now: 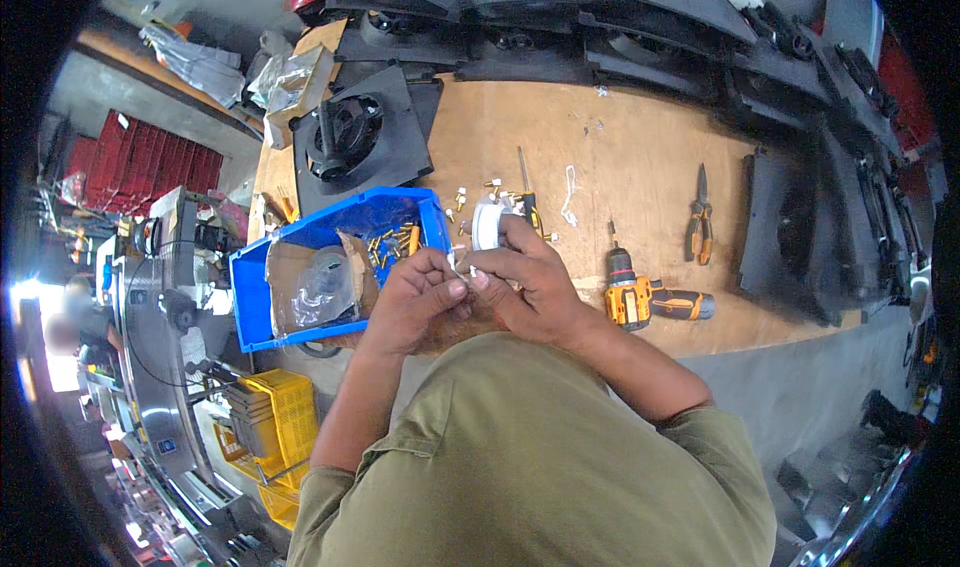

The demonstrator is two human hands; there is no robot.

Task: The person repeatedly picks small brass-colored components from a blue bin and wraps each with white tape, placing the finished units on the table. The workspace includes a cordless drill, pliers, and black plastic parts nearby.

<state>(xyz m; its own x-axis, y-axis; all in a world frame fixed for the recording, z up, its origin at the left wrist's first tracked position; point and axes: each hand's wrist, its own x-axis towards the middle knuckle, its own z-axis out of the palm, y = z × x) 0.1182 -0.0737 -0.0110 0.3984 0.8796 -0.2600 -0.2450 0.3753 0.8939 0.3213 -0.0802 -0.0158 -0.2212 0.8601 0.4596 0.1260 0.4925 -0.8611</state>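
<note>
My left hand (418,292) and my right hand (525,272) meet just above the front edge of a wooden workbench (620,147). Between the fingertips of both hands I pinch a small white part (470,273); its shape is too small to tell. Just beyond my right hand lies a white roll of tape (488,222). Several small brass fittings (465,202) are scattered near it on the bench. A blue plastic bin (330,257) with brass fittings, cardboard and a clear bag stands beside my left hand.
An orange and black cordless drill (650,300) lies right of my hands, with orange-handled pliers (700,222) beyond it. Black plastic fan housings (355,137) line the bench's back and right side. Yellow crates (270,417) stand on the floor at the lower left.
</note>
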